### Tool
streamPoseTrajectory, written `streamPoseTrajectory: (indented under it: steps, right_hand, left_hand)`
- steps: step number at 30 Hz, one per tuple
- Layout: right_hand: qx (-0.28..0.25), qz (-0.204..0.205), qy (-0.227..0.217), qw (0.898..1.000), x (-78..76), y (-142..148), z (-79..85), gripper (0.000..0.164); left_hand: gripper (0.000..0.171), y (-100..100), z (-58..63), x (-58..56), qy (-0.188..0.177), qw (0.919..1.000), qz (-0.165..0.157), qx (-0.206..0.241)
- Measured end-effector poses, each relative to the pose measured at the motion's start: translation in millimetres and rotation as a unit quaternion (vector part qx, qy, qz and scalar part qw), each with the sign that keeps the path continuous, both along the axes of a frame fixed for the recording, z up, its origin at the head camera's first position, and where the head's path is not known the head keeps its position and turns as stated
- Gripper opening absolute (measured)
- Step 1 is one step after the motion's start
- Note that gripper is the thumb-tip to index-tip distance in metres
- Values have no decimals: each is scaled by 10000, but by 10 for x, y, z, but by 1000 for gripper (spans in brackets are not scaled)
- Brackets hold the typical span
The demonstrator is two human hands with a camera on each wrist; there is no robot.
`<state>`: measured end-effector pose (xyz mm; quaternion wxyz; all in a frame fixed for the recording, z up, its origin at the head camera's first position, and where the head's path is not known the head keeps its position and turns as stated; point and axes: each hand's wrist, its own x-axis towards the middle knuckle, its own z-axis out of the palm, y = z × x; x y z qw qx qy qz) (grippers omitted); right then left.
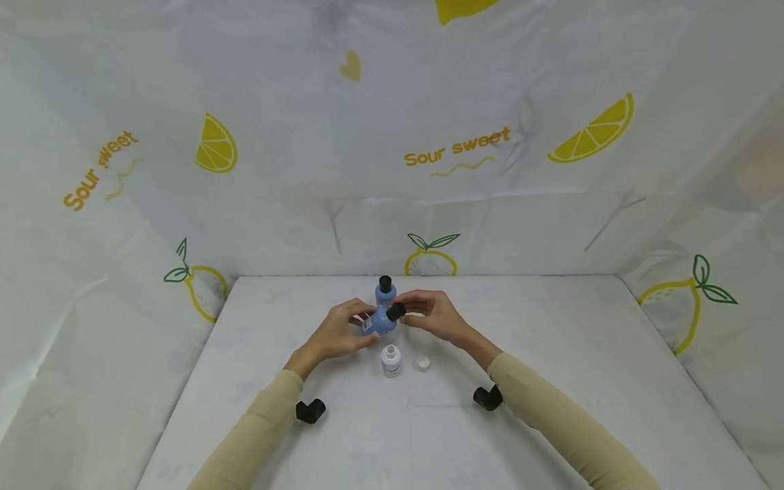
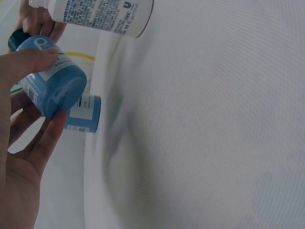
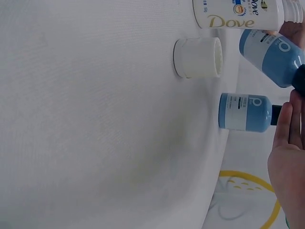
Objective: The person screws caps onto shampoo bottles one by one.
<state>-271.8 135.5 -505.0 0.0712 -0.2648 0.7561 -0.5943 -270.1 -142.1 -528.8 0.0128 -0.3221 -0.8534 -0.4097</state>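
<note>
My left hand (image 1: pixel 333 333) grips a small blue bottle (image 1: pixel 380 322) with a white label, held tilted above the table. Its black cap (image 1: pixel 396 311) points up and to the right. At that cap is my right hand (image 1: pixel 442 318), thumb and fingers around it; the cap appears still seated on the neck. Just behind stands a second blue bottle (image 1: pixel 386 294), upright with a black cap on. In front of both hands, an uncapped white Dove bottle (image 3: pixel 243 14) stands upright. To its right a white cap (image 1: pixel 423 363) lies on the table.
The white table (image 1: pixel 404 435) meets a pale lemon-print cloth (image 1: pixel 367 224) at the back and sides. A black angled piece (image 1: pixel 310 411) shows beside the left forearm, and another black piece (image 1: pixel 488 398) beside the right forearm.
</note>
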Motion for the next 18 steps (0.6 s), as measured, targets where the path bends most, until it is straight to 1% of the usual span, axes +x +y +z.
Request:
streamPoseTrajectory:
  steps: [9, 18]
  right_hand:
    - [42, -98, 65, 9999, 1, 7, -12, 40]
    - [146, -171, -224, 9995, 30, -3, 12, 41]
  left_hand:
    - [50, 7, 22, -5, 47, 10000, -3, -5]
    - [50, 16, 18, 14, 23, 10000, -34, 23]
